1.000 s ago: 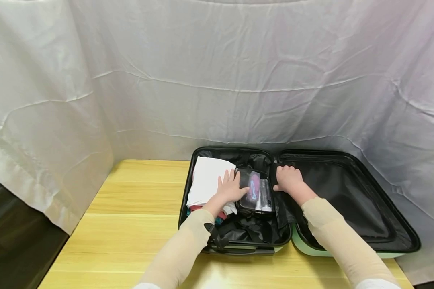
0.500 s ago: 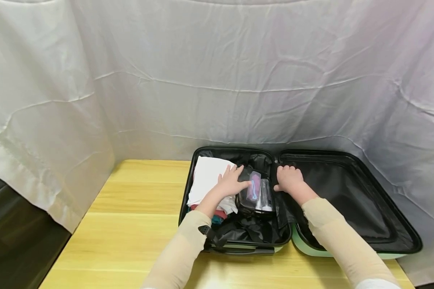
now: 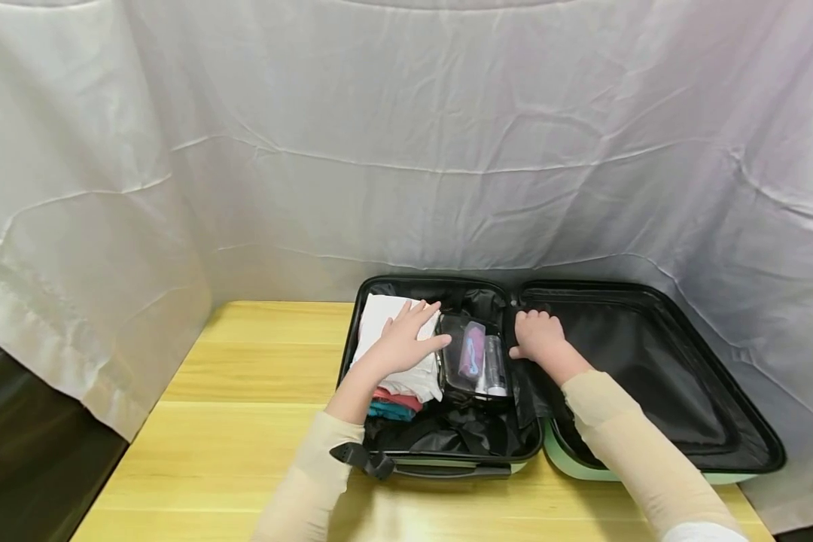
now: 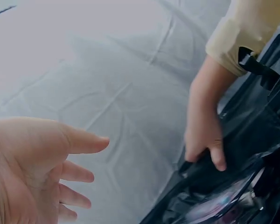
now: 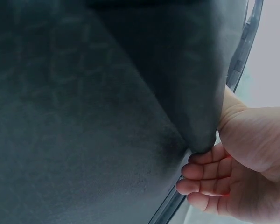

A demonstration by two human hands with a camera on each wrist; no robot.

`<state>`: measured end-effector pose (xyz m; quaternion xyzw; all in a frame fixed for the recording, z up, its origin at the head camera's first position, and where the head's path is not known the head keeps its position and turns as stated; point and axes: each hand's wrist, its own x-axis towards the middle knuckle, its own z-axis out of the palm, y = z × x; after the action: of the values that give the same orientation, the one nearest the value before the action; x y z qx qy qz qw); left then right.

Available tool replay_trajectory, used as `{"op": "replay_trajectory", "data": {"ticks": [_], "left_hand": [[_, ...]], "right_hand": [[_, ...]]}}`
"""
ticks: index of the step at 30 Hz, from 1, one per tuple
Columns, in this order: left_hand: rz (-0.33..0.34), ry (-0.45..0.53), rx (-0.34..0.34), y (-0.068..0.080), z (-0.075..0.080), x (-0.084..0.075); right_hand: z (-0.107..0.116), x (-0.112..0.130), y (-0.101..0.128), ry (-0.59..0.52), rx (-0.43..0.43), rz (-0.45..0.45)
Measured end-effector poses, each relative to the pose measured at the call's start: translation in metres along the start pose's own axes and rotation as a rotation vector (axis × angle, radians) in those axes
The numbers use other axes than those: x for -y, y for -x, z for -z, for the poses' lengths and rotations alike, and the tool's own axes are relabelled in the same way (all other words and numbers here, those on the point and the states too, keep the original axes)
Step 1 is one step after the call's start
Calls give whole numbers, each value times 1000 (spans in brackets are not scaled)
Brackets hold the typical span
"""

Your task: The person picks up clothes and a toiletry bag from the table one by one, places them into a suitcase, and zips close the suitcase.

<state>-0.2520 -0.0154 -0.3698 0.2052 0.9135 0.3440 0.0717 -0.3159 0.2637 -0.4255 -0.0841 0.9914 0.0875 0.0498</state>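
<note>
Left hand (image 3: 406,339) lies flat, fingers spread, on the folded white shirt (image 3: 388,348), keeping it down; right hand (image 3: 537,336) pinches the suitcase's black lining flap (image 5: 196,93), lower center.

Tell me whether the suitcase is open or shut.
Open: the suitcase lies flat on the table, both halves spread, black lining showing.

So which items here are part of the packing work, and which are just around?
In use: left hand on folded white cloth; clear toiletry pouch; right hand gripping black lining flap; mint-green hard-shell suitcase.
Idle: yellow wooden table; white backdrop sheet.
</note>
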Motion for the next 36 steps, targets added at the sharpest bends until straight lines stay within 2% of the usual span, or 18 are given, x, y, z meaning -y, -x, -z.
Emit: {"op": "replay_trajectory", "data": {"ticks": [4,9,14,17,28,33,36], "left_hand": [[3,-8,-50,16,11,11],[-8,-31,-151,36,21,30],[-33,-69,-233,52,23,49],[-18,-118,-268,58,21,59],[151,-262,-300,66,11,89],[182,-310,-330,66,4,101],[197,-332,-324,67,-1,108]], "right_hand": [[1,1,-1,6,8,-4],[2,3,0,6,17,-12],[1,3,1,5,22,-15],[1,3,1,8,20,-14],[2,4,2,-2,24,-19],[2,5,1,0,33,-21],[2,4,0,6,35,-22]]}}
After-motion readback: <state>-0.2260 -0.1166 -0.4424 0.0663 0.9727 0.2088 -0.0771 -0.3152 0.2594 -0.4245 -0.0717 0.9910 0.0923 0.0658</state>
